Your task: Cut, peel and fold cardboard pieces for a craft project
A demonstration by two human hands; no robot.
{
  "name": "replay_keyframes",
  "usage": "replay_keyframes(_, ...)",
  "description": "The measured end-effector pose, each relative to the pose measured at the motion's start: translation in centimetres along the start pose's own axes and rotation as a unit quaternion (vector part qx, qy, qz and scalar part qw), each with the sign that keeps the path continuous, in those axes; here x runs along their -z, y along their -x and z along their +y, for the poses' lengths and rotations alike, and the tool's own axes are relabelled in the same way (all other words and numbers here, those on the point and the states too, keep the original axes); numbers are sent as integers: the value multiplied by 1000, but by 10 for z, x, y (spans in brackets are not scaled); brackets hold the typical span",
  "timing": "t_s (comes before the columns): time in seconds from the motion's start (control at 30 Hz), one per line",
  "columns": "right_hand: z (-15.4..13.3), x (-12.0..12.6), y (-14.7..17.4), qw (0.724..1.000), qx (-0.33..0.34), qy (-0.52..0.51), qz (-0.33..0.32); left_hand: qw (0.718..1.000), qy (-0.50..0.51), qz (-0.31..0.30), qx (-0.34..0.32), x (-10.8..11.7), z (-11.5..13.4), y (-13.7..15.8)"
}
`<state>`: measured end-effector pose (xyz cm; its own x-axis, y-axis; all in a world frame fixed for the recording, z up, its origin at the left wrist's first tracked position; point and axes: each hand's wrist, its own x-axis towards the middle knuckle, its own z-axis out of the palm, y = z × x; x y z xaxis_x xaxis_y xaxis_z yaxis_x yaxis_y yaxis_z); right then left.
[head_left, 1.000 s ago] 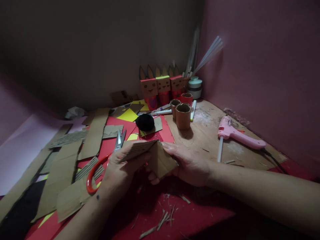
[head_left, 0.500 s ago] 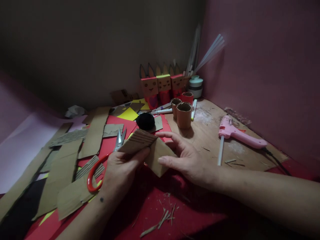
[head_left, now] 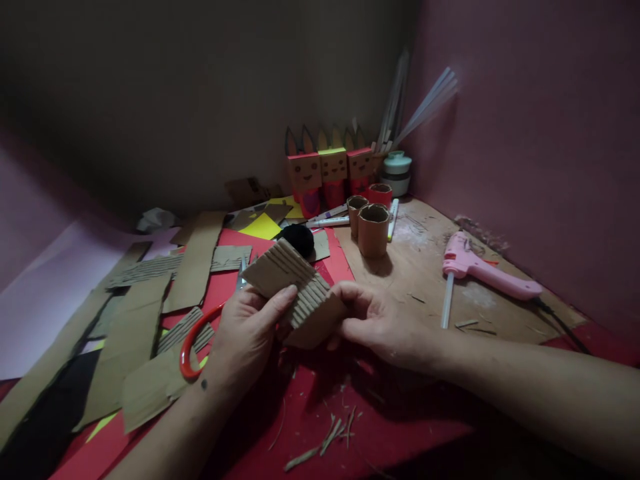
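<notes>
Between my two hands is a folded piece of corrugated cardboard (head_left: pixel 293 290), its ridged side facing up and its right part bent down. My left hand (head_left: pixel 253 327) pinches its left side, thumb pressed on the ridges. On the right edge, my right hand (head_left: pixel 370 320) grips it with thumb and curled fingers. Scissors with red handles (head_left: pixel 189 353) lie just left of my left hand, partly hidden by it. A black ball of yarn or similar fuzzy stuff (head_left: pixel 299 239) sits right behind the cardboard.
Cardboard strips (head_left: pixel 125 340) overlap on the left. A pink glue gun (head_left: pixel 480 270) lies right, its cord trailing. Cardboard tubes (head_left: pixel 373 233) stand ahead, near markers (head_left: pixel 330 220) and box-headed figures (head_left: pixel 305 173). Glue sticks (head_left: pixel 430 103) lean in the corner. Cardboard shreds (head_left: pixel 330 433) litter the red surface.
The cardboard has turned so its ridged face shows more toward me. My right hand's fingers, spread around it before, are now curled in on its right edge. The view has shifted slightly.
</notes>
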<state>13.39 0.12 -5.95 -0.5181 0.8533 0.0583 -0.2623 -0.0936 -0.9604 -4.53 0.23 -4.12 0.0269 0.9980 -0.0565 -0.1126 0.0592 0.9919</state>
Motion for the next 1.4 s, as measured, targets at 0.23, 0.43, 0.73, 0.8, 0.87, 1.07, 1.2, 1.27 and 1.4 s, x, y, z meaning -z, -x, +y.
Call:
replay_keyframes(0.23, -5, 8, 3, 999, 2, -12, -44, 989, -105, 71, -76, -3, -3, 3)
replay_keyframes(0.43, -1, 0, -2, 996, -17, -57, 66, 984, -140, 70, -84, -2, -4, 3)
replay_keyframes(0.73, -1, 2, -4, 995, 21, -15, 99, 981, -189, -9, -53, -3, 3, 6)
replay_keyframes(0.8, -2, 1, -4, 993, 36, -11, 115, 987, -160, -19, -12, -2, 3, 5)
replay_keyframes(0.87, -2, 1, -4, 991, 39, -1, 127, 994, -108, -25, 18, -2, 0, 5)
replay_keyframes(1.07, 1, 2, -6, 993, 23, -8, 119, 998, -16, -22, 65, -4, -5, 5)
replay_keyframes(1.2, 4, 2, -7, 995, 22, -22, 94, 998, -8, 1, 65, -6, -1, 6)
replay_keyframes(1.27, 4, 0, -6, 995, 25, -15, 94, 998, -12, 6, 61, -7, 1, 7)
replay_keyframes(1.4, 0, -2, -4, 994, 32, 2, 103, 998, -16, 19, 50, -10, 5, 9)
